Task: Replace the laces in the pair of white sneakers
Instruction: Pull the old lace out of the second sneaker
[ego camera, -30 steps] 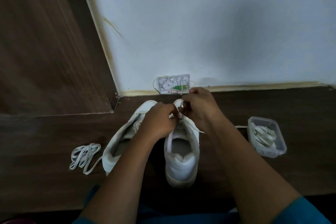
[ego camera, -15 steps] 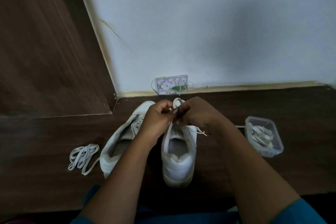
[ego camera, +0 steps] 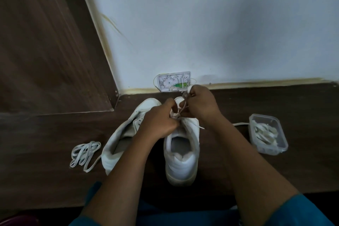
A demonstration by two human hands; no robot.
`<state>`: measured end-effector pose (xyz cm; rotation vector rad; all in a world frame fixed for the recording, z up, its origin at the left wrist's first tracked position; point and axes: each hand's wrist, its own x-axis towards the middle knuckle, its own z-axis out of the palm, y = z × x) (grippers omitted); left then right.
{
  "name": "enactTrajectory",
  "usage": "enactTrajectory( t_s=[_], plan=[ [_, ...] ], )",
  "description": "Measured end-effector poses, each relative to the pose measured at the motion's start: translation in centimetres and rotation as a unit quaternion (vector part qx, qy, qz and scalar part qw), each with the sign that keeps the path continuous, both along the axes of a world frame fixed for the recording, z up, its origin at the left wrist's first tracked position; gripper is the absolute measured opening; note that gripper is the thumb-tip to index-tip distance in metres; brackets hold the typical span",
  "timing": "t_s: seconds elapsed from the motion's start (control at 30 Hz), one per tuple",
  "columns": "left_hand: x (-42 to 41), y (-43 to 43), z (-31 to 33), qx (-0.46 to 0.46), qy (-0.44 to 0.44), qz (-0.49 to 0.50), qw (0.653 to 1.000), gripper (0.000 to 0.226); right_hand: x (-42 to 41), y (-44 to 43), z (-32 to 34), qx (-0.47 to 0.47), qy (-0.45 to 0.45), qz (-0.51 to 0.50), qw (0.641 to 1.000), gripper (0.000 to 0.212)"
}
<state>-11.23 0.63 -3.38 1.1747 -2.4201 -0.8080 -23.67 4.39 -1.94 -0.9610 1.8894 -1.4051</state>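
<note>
Two white sneakers stand on the dark wooden floor, heels toward me. The right sneaker (ego camera: 181, 159) is upright between my arms; the left sneaker (ego camera: 122, 137) leans to the left beside it. My right hand (ego camera: 200, 103) grips a white lace (ego camera: 185, 103) and holds it up over the right sneaker's toe end. My left hand (ego camera: 158, 122) has its fingers curled at the eyelets of the same sneaker, pinching the lace there. A loose lace end (ego camera: 200, 127) hangs off the sneaker's right side.
A loose bundle of white laces (ego camera: 84, 153) lies on the floor left of the sneakers. A clear plastic container (ego camera: 268, 135) with more laces sits on the right. A small white box (ego camera: 174, 81) stands against the white wall. A wooden panel rises at the left.
My right hand has risen toward the wall, drawing the lace up through the right sneaker. My left hand stays at the eyelets.
</note>
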Motion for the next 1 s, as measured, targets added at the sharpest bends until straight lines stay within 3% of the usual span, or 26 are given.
enactTrajectory(
  t_s=[0.2,0.33,0.4,0.5,0.6,0.87,1.0],
  plan=[
    [0.2,0.0,0.0,0.014,0.012,-0.013,1.0,0.02,-0.1,-0.3,0.1,-0.05,-0.048,-0.11,0.992,0.02],
    [0.0,-0.2,-0.5,0.019,0.096,-0.013,0.995,0.025,0.2,0.0,1.0,-0.049,-0.17,-0.054,0.983,0.015],
    [-0.1,0.0,-0.8,0.042,0.137,-0.006,0.99,0.028,-0.1,0.2,1.1,-0.029,-0.18,-0.006,0.983,0.014],
    [-0.2,0.3,-0.9,0.119,0.186,0.036,0.975,0.031,-0.6,1.0,0.6,0.07,-0.057,0.077,0.993,0.02],
    [-0.1,0.3,-1.0,0.174,0.216,0.078,0.958,0.033,-0.2,1.8,0.1,0.149,0.048,0.143,0.977,0.02],
    [-0.1,0.8,-0.4,0.208,0.232,0.072,0.948,0.03,0.3,2.1,-0.2,0.137,0.097,0.116,0.979,0.02],
    [0.4,0.7,-0.1,0.21,0.219,0.035,0.952,0.037,0.5,1.5,-0.5,0.131,0.11,0.096,0.981,0.008]
  ],
)
